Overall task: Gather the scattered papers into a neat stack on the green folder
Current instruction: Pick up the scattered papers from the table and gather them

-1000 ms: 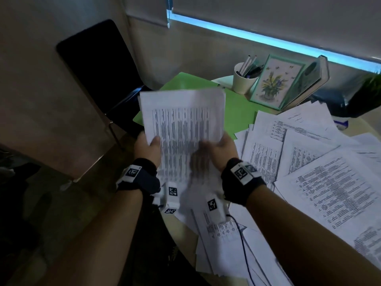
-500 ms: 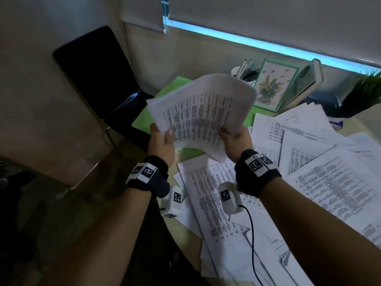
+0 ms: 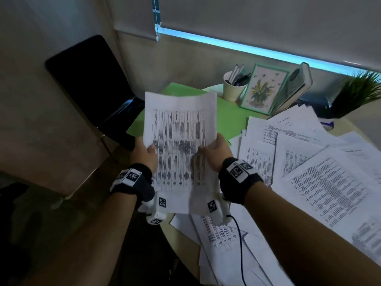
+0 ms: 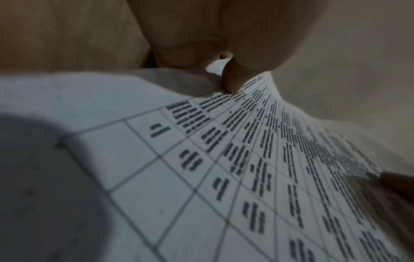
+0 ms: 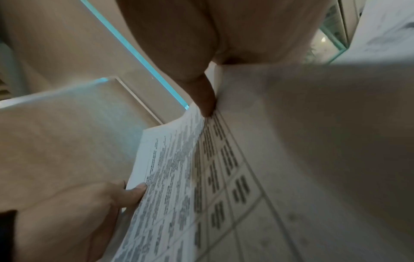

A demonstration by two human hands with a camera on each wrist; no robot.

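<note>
Both hands hold a bundle of printed sheets (image 3: 179, 139) upright above the table's near left edge. My left hand (image 3: 144, 152) grips its left edge, thumb on the printed face. My right hand (image 3: 214, 150) grips the right edge the same way. The left wrist view shows the thumb pressed on the sheet (image 4: 224, 159), and in the right wrist view the held sheets (image 5: 179, 177) curve between both hands. The green folder (image 3: 228, 118) lies flat on the table behind the bundle, partly hidden by it. Scattered papers (image 3: 321, 182) cover the table to the right.
A black chair (image 3: 92, 87) stands left of the table. Behind the folder are a cup of pens (image 3: 234, 87), a framed flower picture (image 3: 263, 89), a book (image 3: 296, 85) leaning on it and a potted plant (image 3: 358, 91). A cable (image 3: 240, 244) hangs from my right wrist.
The bundle, tilted and bowed to the right half a second ago, now stands straight and upright between both hands. My hands came lower and closer to me.
</note>
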